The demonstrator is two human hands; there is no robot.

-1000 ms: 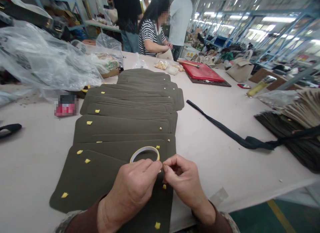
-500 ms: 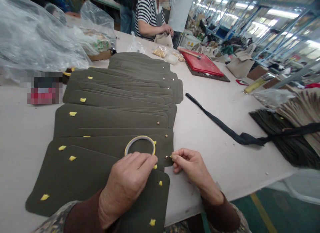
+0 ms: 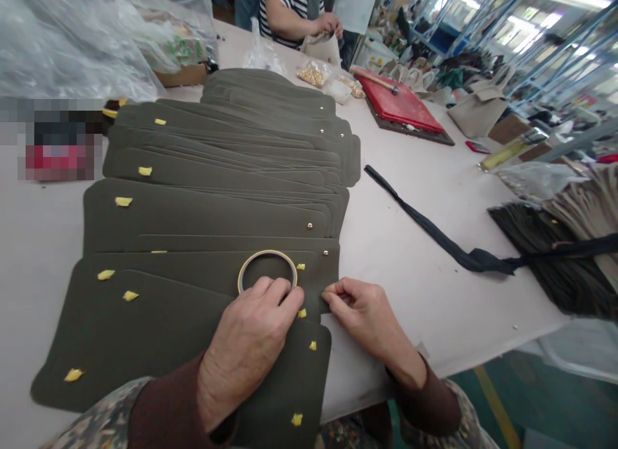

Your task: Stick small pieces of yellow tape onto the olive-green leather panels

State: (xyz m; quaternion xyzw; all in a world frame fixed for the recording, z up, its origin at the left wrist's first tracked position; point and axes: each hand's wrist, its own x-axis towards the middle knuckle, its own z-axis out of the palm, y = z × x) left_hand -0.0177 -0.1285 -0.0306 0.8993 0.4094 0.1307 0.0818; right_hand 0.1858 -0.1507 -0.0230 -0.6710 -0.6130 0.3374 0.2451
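Overlapping dark olive panels (image 3: 207, 211) lie across the table, several with small yellow tape pieces (image 3: 123, 202) and some with metal studs (image 3: 309, 226). My left hand (image 3: 251, 333) is closed on a roll of yellow tape (image 3: 268, 253), held upright over the panels. At the right edge of a panel, my right hand (image 3: 360, 311) is closed, thumb and forefinger pinched together. Its fingertips cover the spot there, and whatever they hold is hidden.
A black strap (image 3: 434, 233) runs right to a stack of dark and beige pieces (image 3: 555, 262). Farther back are a red slab (image 3: 400, 105), bags of small gold parts (image 3: 313, 73), plastic sheeting (image 3: 72, 44) and a person (image 3: 294, 18) holding a beige item.
The view has shifted slightly, with the far items higher in the picture. My right fingertips have moved onto the panel edge, covering the stud and the yellow bit seen there before.
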